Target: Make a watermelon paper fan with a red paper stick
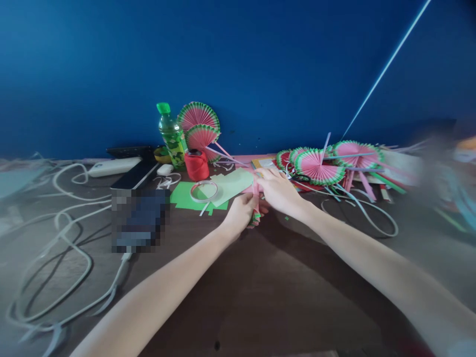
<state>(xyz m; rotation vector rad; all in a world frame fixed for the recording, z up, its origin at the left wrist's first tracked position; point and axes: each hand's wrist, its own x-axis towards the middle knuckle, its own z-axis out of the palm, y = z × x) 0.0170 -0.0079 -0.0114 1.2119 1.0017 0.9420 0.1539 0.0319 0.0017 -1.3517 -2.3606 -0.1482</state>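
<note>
Both my hands meet at the middle of a dark brown table [260, 287]. My left hand [241, 212] is closed round the lower end of a folded pink-and-green pleated paper strip [256, 218]. My right hand [277, 191] pinches the strip's upper part, fingers pressed together. Just left of my hands lie a roll of clear tape [204, 191], a pale green paper piece [230, 184] and a bright green sheet [184, 197].
Finished pink-and-green paper fans [320, 166] with stick handles are piled at the right; two more fans [199, 126] lean on the blue wall. A green bottle [171, 134], a red thread spool [197, 165], a phone [139, 218] and white cables [55, 258] are at the left.
</note>
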